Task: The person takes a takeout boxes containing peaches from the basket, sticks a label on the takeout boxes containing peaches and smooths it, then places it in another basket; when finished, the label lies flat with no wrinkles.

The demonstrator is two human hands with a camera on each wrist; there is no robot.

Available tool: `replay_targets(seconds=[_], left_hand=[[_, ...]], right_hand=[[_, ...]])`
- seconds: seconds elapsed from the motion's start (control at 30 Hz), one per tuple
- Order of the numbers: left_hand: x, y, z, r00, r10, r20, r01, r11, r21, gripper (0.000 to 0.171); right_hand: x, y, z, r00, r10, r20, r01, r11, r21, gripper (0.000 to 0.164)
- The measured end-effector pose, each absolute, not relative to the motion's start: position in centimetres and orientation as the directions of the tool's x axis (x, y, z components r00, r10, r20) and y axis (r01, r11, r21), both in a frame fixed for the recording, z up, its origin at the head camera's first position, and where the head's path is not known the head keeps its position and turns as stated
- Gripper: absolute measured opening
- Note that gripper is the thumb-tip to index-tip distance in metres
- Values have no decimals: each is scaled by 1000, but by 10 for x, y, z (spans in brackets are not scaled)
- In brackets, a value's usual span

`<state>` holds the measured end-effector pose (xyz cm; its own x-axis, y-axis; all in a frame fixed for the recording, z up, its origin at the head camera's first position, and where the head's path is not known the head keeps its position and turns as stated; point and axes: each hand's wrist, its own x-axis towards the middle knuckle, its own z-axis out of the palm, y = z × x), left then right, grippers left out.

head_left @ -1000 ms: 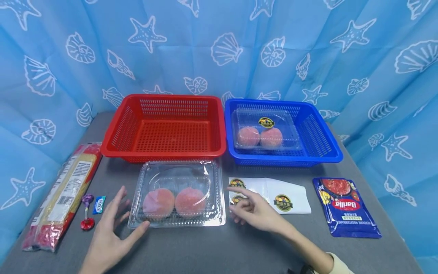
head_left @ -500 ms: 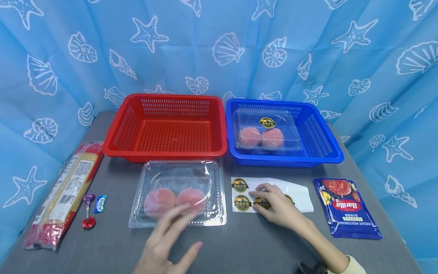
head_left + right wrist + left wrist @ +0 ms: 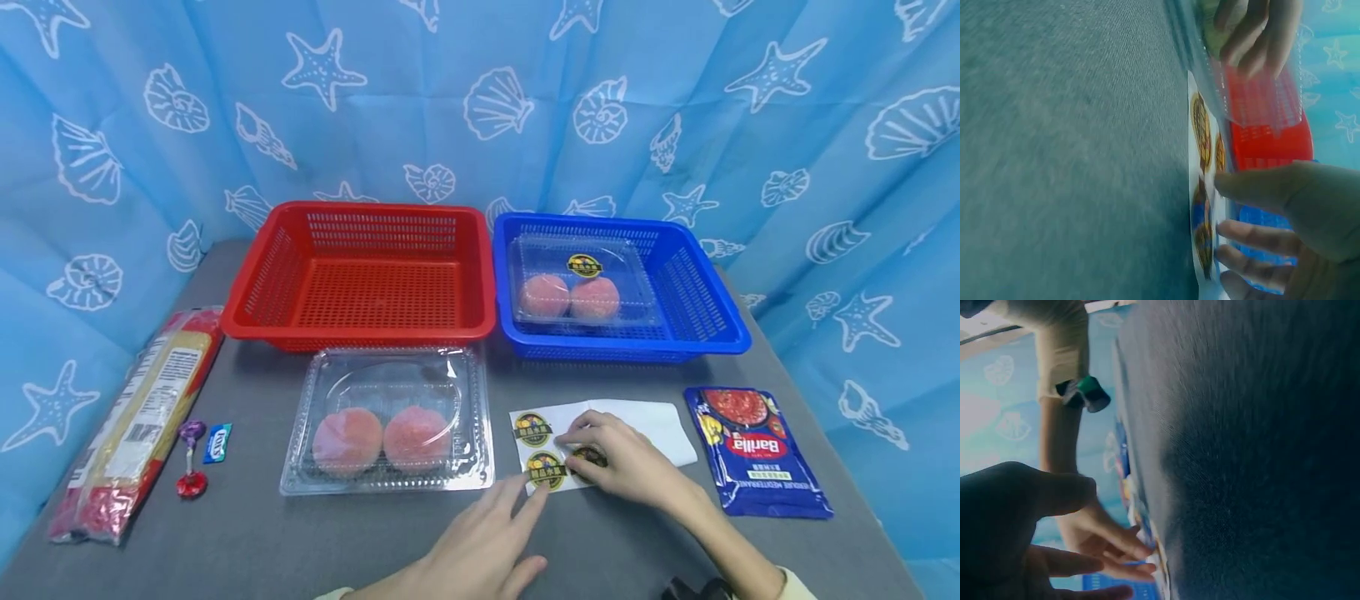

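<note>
A white sheet of round fruit stickers (image 3: 656, 432) lies on the table, turned slightly askew. My right hand (image 3: 626, 458) rests over its middle, thumb and fingertips at the paper and partly covering the stickers. My left hand (image 3: 480, 542) reaches in from the front with fingers extended, its fingertips close to the near left corner of the sheet. It holds nothing. To the left stands a closed clear plastic clamshell box (image 3: 393, 375) with two peaches (image 3: 347, 442) inside; no sticker shows on its lid.
Behind stand a red basket (image 3: 360, 333) and a blue basket (image 3: 705, 333), the blue one holding a stickered clamshell box (image 3: 630, 275) with two peaches. A Barilla sauce pouch (image 3: 757, 454) lies right. Left are a pasta bag (image 3: 142, 425), a lollipop (image 3: 191, 458) and a small blue packet (image 3: 217, 442).
My left hand has moved right from beside the clamshell box to the sticker sheet. My right hand has come onto the sheet, which has shifted nearer and turned a little.
</note>
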<state>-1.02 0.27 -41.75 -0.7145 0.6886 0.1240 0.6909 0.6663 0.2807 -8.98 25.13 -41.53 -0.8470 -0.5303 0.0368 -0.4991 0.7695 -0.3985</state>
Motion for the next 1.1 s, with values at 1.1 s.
replay_targets(seconds=[1.1], left_hand=[[-47, 48, -434, -775, 629, -58, 620, 775, 121, 70]], right_hand=[[-124, 234, -427, -938, -342, 55, -314, 769, -557, 21]])
